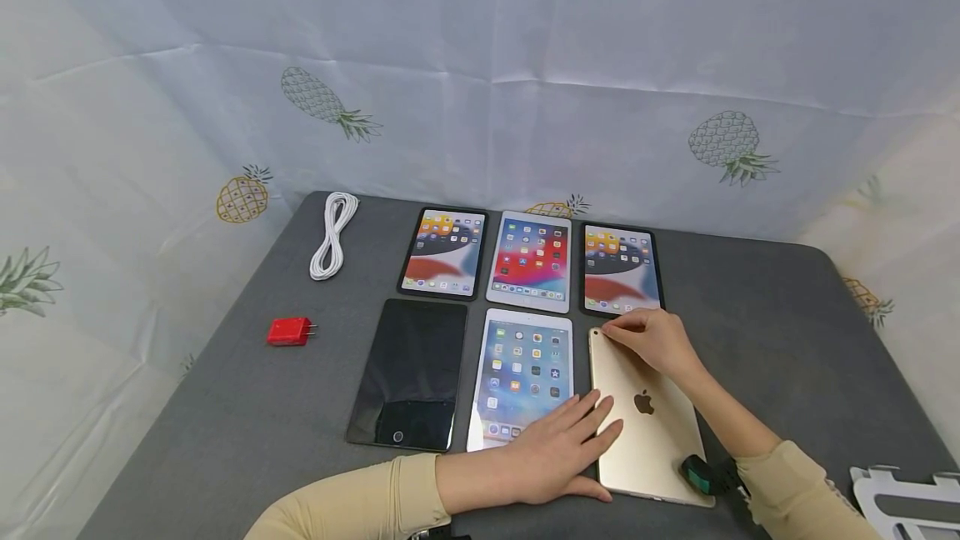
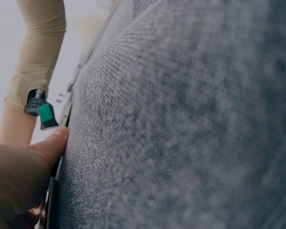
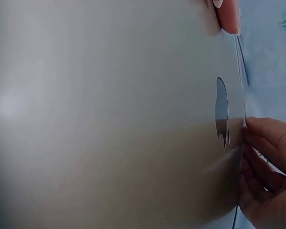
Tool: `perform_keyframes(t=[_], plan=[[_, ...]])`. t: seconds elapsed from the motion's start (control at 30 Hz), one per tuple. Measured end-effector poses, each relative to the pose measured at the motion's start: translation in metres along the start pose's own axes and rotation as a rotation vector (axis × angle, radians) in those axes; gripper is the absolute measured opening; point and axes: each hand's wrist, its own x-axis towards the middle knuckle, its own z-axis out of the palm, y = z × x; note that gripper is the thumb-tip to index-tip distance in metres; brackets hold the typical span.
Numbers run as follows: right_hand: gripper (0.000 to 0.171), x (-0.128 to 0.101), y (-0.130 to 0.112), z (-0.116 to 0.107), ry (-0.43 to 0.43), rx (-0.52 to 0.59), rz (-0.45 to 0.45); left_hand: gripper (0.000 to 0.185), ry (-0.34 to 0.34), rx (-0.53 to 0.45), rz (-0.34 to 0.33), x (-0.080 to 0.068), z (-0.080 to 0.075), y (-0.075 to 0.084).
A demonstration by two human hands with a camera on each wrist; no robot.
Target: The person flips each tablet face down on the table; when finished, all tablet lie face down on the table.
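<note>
In the head view a gold tablet lies back up, an apple logo on it. My right hand pinches its upper edge near the camera corner, fingers bent. My left hand lies with spread, fairly straight fingers against the tablet's left edge, its palm and wrist over the lower part of a white tablet with a lit screen. In the right wrist view the gold back fills most of the picture, with left-hand fingers at its edge. The left thumb shows in the left wrist view.
A dark-screened tablet lies at left. Behind stand in a row a black tablet, a white tablet and another black tablet. A white cable and red charger lie farther left; a white slotted stand sits at right.
</note>
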Motion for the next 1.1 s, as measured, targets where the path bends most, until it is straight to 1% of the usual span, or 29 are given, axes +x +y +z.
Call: perform_keyframes(t=[0.17,0.3,0.4,0.53,0.6,0.73,0.83,0.97,1.1], plan=[[0.022,-0.001,0.001,0.0,0.006,0.0,-0.004,0.079,-0.001,0.016,0.0,-0.001,0.0,0.0],[0.021,0.0,0.0,0.001,0.005,0.0,-0.007,0.078,-0.015,0.01,-0.001,0.0,-0.001,-0.001],[0.02,0.0,-0.002,0.001,0.0,-0.002,-0.019,0.078,-0.038,-0.021,-0.004,0.0,-0.003,-0.003],[0.02,0.0,-0.005,0.002,0.012,0.005,-0.048,0.071,-0.041,-0.083,-0.009,-0.002,-0.008,-0.009],[0.019,0.0,-0.007,0.003,0.03,0.012,-0.067,0.066,-0.006,-0.137,-0.01,-0.004,-0.01,-0.013],[0.018,0.001,-0.013,0.005,0.068,0.042,-0.127,0.054,0.103,-0.266,-0.028,-0.013,-0.017,-0.024],[0.018,0.002,-0.019,0.008,0.084,0.079,-0.14,0.049,0.177,-0.34,-0.049,-0.021,-0.022,-0.033],[0.022,0.003,-0.028,0.012,0.078,0.146,-0.128,0.053,0.203,-0.423,-0.089,-0.033,-0.028,-0.044],[0.026,0.004,-0.036,0.015,0.056,0.197,-0.123,0.065,0.177,-0.493,-0.143,-0.049,-0.032,-0.056]])
